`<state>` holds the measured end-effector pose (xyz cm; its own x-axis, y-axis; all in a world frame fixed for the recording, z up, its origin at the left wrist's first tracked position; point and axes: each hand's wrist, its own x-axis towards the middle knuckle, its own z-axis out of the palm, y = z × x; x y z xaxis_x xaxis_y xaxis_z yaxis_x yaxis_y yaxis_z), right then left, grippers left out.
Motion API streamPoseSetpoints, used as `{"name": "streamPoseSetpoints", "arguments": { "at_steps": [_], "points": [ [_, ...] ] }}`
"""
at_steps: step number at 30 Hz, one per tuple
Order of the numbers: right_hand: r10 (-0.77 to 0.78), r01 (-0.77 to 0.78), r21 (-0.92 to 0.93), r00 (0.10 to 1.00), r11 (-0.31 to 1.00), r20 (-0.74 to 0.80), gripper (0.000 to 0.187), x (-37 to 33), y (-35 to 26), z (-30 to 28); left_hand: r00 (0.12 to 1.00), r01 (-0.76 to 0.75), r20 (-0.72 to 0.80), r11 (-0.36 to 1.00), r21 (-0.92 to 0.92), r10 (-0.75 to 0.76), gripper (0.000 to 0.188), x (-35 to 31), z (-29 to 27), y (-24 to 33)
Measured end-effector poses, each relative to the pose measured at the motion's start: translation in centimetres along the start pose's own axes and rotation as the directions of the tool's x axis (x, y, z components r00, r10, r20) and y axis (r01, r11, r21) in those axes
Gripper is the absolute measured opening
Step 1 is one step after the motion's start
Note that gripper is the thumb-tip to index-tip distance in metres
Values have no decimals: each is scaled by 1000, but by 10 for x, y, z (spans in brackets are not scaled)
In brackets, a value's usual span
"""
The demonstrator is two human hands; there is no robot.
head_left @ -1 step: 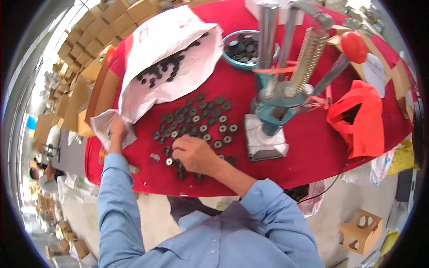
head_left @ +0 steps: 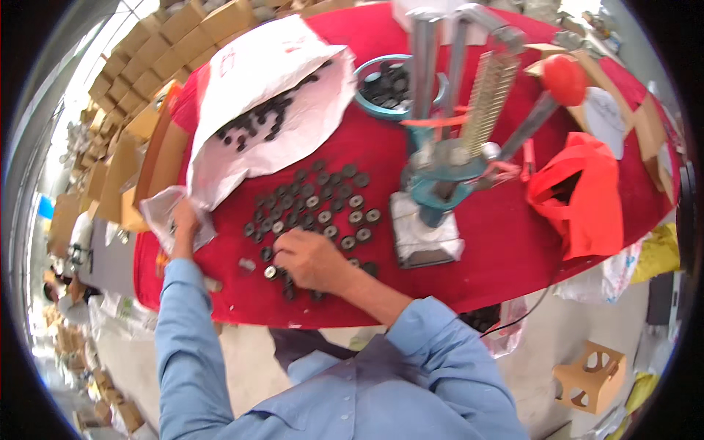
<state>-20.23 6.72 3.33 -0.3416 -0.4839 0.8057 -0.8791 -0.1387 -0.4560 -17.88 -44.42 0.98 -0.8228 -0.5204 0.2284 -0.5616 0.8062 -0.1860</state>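
Many small black round parts (head_left: 325, 217), some with a pale metal centre, lie spread on the red cloth (head_left: 352, 297). My right hand (head_left: 312, 260) is over their near edge, fingers curled and pressed together; what they hold is hidden beneath the hand. My left hand (head_left: 185, 220) is at the mouth of a clear plastic bag (head_left: 155, 214) on the left, its fingers partly covered by the film, so their grip is unclear. A white woven sack (head_left: 257, 66) lies open beyond, with more black parts on its inner side.
A hand press (head_left: 438, 183) with a spring and a red-knobbed lever (head_left: 563, 79) stands right of the parts. Behind it is a blue basin (head_left: 378, 111) of black parts. A red bag (head_left: 579, 194) lies at the right, and cardboard boxes (head_left: 165, 147) at the left.
The whole scene sits slightly further left in the picture. Both hands keep nearly the same places, the right over the black parts and the left at the plastic bag.
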Motion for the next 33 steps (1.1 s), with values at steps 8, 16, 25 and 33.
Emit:
{"name": "streamPoseSetpoints", "arguments": {
  "at_steps": [8, 16, 25, 33],
  "points": [
    [54, -54, 18, 998, 998, 24, 9, -16, 8, 7, 998, -62, -34, 973, -224, 56, 48, -1, 26, 24],
    [23, -24, 14, 998, 1000, 56, 10, -7, 3, 10, 998, 22, 68, 991, -132, -13, 51, 2, 1, 11],
    [27, -26, -12, 997, 1000, 67, 12, -10, 8, 9, 986, -152, 45, 979, -139, 159, 45, 3, 2, 12],
    [59, -59, -12, 996, 998, 63, 9, -16, 15, 8, 999, -35, -22, 924, -382, 29, 45, 14, 33, 5]
  ]
}}
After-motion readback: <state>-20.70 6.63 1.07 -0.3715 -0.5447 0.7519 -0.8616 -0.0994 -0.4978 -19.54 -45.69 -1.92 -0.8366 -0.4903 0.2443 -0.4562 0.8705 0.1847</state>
